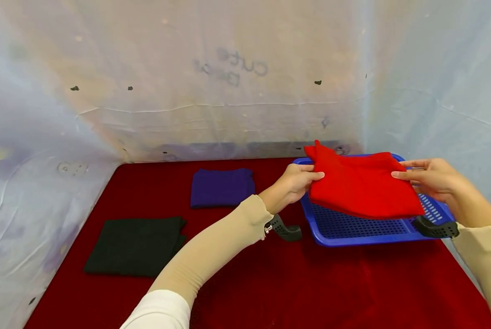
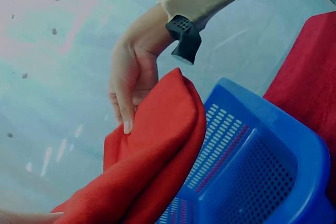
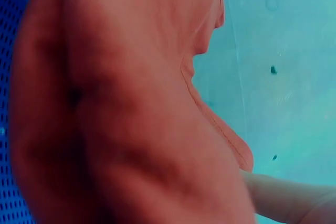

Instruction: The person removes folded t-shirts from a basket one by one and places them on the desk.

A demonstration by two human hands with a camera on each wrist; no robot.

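A folded red cloth hangs just above a blue perforated basket at the right of the table. My left hand pinches the cloth's left edge, thumb on top. My right hand pinches its right edge, fingers reaching over the top. The left wrist view shows the right hand curled over the red cloth, with the basket below it. The red cloth fills most of the right wrist view; the left hand shows at the bottom right.
A folded purple cloth lies at the back middle of the dark red table. A folded black cloth lies at the front left. Pale plastic sheeting walls close in the back and both sides.
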